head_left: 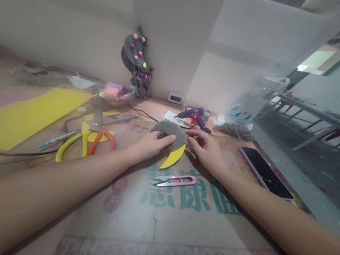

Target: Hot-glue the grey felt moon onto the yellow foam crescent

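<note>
A crescent moon (169, 132) lies in front of me, its upper part covered in grey yarn and its lower tip bare yellow. My left hand (152, 144) grips it from the left, thumb on the face. Beside the crescent's right edge, my right hand (203, 145) has thumb and fingertips brought close together; whatever they may pinch is too small to see. Pink thread snips (176, 180) rest on the board just below the crescent. Behind it is a blue glue gun (194, 116) with a lit red light.
Orange-and-yellow-handled pliers (88, 140), a yellow sheet (31, 116) and a pen (58, 138) lie left. A finished-looking grey crescent with pompoms (135, 55) leans on the wall. At right are grey yarn (234, 130), a phone (265, 172) and a plastic cup (250, 102).
</note>
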Demonstrator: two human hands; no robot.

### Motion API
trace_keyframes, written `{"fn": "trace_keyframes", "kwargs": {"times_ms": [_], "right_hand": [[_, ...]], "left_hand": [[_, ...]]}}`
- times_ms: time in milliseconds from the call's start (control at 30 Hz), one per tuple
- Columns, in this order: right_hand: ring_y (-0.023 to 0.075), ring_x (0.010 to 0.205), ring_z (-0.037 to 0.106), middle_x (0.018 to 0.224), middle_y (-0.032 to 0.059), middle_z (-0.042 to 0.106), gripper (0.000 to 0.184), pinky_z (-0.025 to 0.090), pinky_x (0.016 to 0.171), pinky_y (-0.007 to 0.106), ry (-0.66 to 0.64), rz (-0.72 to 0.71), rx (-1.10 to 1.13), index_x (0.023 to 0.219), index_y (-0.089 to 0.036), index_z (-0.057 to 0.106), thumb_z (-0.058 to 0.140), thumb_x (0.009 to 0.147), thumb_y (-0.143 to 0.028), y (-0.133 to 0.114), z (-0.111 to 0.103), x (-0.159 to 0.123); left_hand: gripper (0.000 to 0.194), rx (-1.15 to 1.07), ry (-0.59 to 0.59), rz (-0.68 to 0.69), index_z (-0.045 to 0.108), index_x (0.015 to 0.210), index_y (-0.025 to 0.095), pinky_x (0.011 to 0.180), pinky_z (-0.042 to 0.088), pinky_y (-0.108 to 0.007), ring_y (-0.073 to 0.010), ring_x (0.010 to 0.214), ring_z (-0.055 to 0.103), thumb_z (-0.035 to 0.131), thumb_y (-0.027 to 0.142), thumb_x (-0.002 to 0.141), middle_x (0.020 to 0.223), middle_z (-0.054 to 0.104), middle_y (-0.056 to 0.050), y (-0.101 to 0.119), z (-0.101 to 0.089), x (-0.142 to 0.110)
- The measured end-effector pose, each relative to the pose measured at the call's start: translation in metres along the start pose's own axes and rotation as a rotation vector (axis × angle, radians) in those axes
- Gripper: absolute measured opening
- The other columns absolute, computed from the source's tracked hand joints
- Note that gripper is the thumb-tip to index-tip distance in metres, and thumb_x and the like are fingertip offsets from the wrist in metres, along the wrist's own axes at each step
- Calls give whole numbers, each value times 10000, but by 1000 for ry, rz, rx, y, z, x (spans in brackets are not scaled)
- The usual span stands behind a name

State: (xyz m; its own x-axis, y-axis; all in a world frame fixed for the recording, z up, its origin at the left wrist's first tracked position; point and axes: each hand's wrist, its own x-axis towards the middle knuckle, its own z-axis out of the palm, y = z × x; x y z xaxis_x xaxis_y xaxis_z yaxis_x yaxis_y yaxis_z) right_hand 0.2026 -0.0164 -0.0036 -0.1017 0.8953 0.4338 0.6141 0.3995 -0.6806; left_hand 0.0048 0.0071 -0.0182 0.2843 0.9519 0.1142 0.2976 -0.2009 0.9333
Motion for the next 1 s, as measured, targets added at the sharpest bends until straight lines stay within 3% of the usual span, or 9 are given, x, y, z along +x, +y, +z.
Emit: {"fn": "trace_keyframes", "kwargs": {"times_ms": [100, 233, 367, 600, 800, 1000], "right_hand": [[151, 737, 567, 990, 59, 643, 217, 462, 691, 295, 100, -7, 67, 1040, -184, 589, 520, 886, -320, 6, 0, 1], [147, 703, 535, 820, 18, 583, 161, 428, 642, 268, 164, -31, 66, 905, -193, 544, 506, 897, -349, 7, -2, -1], [152, 688, 548, 719, 14, 597, 251, 415, 655, 271, 28, -75, -22, 747, -184, 592, 483, 905, -345, 1, -3, -4], [166, 744, 621, 825, 28, 709, 198, 455, 688, 272, -194, 36, 94, 858, -184, 702, 567, 845, -329, -10, 5, -11], [140, 654, 581, 751, 16, 677, 207, 439, 603, 249, -212, 67, 139, 813, -168, 679, 550, 839, -328, -12, 7, -12], [113, 558, 510, 654, -12, 600, 241, 404, 540, 233, -200, 60, 162, 810, -172, 639, 526, 861, -379, -8, 9, -11]], "left_hand": [[383, -109, -3, 21, 647, 731, 168, 627, 427, -259, -148, 629, 564, 562, 537, 790, 677, 656, -24, -3, 0, 5], [389, -251, 32, 7, 590, 677, 159, 590, 419, -251, -121, 579, 536, 581, 532, 784, 637, 607, -8, -4, 0, 8], [390, -292, 67, -8, 570, 673, 153, 580, 411, -253, -119, 576, 535, 584, 526, 784, 620, 583, -3, 2, -2, 5], [405, -74, 91, 78, 527, 633, 173, 557, 371, -260, -126, 567, 500, 519, 529, 826, 587, 546, 10, 10, -3, 0], [373, 110, 107, 156, 492, 566, 187, 571, 350, -269, -139, 607, 476, 514, 462, 817, 586, 496, 13, 15, -4, 0], [369, 103, 115, 152, 503, 560, 183, 571, 363, -266, -145, 621, 494, 530, 461, 802, 587, 515, 7, 9, -3, 2]]}}
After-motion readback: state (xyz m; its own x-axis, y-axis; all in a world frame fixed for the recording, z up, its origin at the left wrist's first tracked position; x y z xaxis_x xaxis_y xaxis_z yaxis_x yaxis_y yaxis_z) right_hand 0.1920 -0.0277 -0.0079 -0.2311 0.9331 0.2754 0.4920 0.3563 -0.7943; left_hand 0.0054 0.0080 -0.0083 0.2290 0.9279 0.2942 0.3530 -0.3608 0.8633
